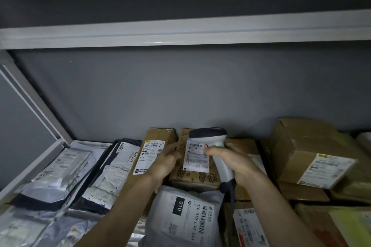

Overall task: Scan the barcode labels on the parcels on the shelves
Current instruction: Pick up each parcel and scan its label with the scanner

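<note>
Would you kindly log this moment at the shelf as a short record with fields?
setting: shelf packed with parcels
right hand: grips the handle of the barcode scanner
left hand: holds the left edge of the printed box
scanner aim: head down over the white label on that box
nearby: grey mailer marked 010 in front; cardboard box to the right

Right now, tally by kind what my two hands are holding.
Handheld barcode scanner: 1, in the right hand
Patterned cardboard box: 1, in the left hand
Total: 2
</note>
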